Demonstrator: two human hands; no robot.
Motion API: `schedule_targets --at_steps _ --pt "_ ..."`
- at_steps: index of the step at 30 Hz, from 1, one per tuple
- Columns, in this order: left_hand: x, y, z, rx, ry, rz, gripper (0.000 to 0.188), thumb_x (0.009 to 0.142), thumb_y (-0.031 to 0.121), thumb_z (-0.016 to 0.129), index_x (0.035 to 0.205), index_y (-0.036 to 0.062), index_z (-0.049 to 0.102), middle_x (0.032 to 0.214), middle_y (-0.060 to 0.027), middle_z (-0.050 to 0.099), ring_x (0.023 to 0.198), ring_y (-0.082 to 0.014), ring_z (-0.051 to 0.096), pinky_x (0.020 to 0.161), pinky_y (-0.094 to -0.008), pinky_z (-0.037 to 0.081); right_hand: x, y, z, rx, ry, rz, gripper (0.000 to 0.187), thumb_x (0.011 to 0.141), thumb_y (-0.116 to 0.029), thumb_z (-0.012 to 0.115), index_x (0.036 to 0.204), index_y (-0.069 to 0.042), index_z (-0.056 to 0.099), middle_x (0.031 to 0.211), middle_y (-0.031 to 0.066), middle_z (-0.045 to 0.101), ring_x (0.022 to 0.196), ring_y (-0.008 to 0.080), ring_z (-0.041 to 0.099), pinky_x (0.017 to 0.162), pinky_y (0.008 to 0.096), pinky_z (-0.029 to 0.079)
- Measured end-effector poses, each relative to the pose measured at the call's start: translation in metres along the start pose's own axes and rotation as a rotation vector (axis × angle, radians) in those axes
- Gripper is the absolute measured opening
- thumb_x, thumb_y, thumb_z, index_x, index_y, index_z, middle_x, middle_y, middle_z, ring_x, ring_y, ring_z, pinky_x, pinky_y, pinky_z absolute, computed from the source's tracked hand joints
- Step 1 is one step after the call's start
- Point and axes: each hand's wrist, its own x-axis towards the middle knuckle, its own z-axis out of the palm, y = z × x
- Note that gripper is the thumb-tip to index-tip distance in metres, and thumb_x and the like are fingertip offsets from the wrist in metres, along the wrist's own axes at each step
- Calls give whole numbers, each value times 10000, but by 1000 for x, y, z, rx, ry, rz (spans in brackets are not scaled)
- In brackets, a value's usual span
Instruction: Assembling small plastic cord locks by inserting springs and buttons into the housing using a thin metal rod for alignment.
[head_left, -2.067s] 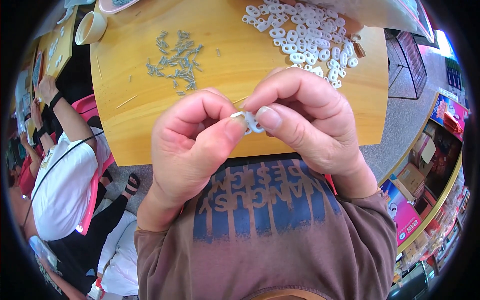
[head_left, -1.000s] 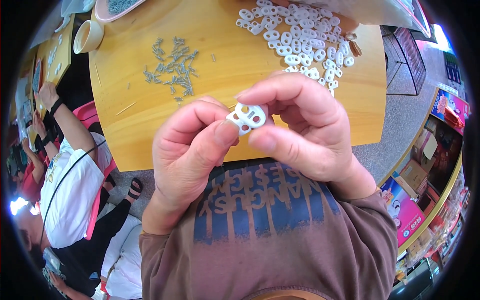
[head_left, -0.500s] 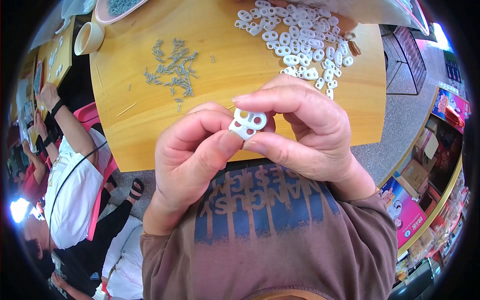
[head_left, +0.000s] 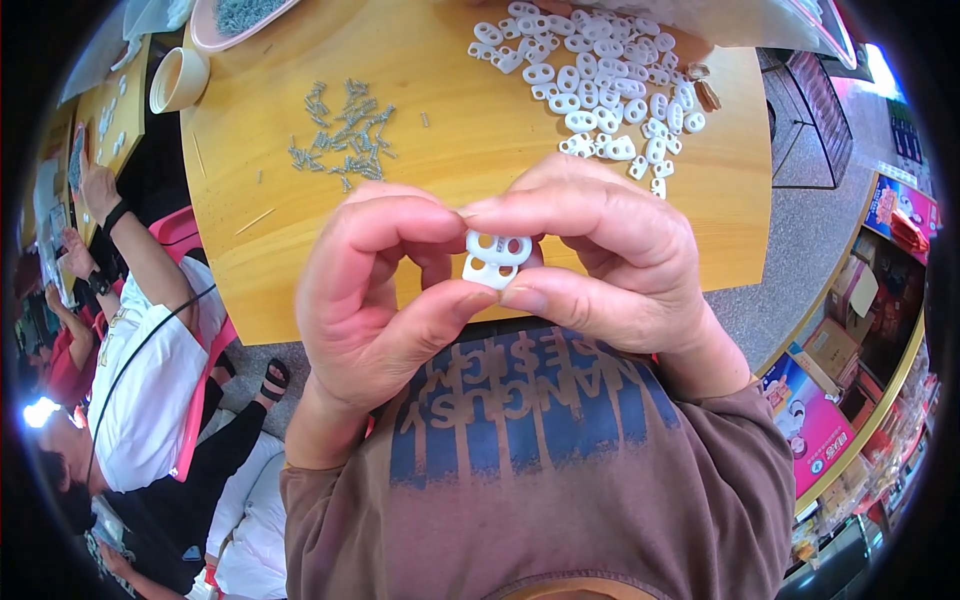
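Between my hands, close to the table's near edge, is a white plastic two-hole cord lock (head_left: pixel 495 262). Its rounded oval part sits over a squarer part, and holes show in both. My left hand (head_left: pixel 385 280) grips its left side, index fingertip at the top and thumb at the bottom. From the other side my right hand (head_left: pixel 610 260) pinches it the same way, with the thumbs almost meeting below it. Beyond my left hand lies a loose pile of small metal springs (head_left: pixel 350 130). A heap of white cord lock parts (head_left: pixel 610 75) spreads past my right hand.
The wooden table (head_left: pixel 440 100) carries a beige round cup (head_left: pixel 180 80) and a pink-rimmed tray of springs (head_left: pixel 240 20) at far left. Another person (head_left: pixel 150 370) sits to the left. Shelves with boxes (head_left: pixel 850 340) stand at right.
My left hand has shifted its grip, its index finger rising to the top of the cord lock. The piece has turned more upright, its two parts now lined up. My right hand barely moved.
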Motion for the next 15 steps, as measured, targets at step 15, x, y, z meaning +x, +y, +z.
schedule_targets --at_steps 15 --pt "-4 -6 0 -153 7 -56 326 717 21 681 974 -29 488 918 -92 495 745 -116 509 668 -212 420 -1 -2 4 -26 27 -41 312 748 -100 632 1019 48 591 858 137 612 752 205 572 662 288 449"
